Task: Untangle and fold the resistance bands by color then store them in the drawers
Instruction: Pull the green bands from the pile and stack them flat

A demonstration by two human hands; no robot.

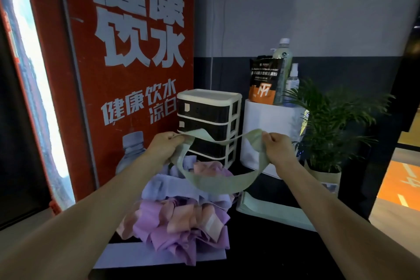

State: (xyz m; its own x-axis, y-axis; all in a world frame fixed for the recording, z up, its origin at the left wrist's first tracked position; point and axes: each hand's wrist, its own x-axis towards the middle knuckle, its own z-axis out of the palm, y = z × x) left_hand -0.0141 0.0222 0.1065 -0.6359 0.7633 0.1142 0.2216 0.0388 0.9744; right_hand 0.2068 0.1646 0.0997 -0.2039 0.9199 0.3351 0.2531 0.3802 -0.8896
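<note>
Your left hand pinches one end of the pale green flat elastic band loop, fingers curled round the edge. Your right hand grips the opposite end the same way. Held apart at equal height, the hands pull the loop's upper run taut in front of the cream-framed four-drawer plastic unit with dark drawers, while the lower run sags in a wide curve. Likely reason for the spread hold: it opens the loop so twists show and the band hangs clear of the others.

Below the sag lies the tangled heap of purple, lavender and peach elastic bands, heaped on a pale flat sheet near the front left of the dark desk. The green band looks free of the heap, though where its lowest part passes just over the lavender strips contact can't be ruled out.

All four drawers appear shut. The unit stands at the desk's back edge, against the red poster panel, with a white box just beside it on the right.

Judgement: one colour is separated; folding comes next, then a drawer needs opening. Risk: the slack run catching the heap as you bring the ends together.
</note>
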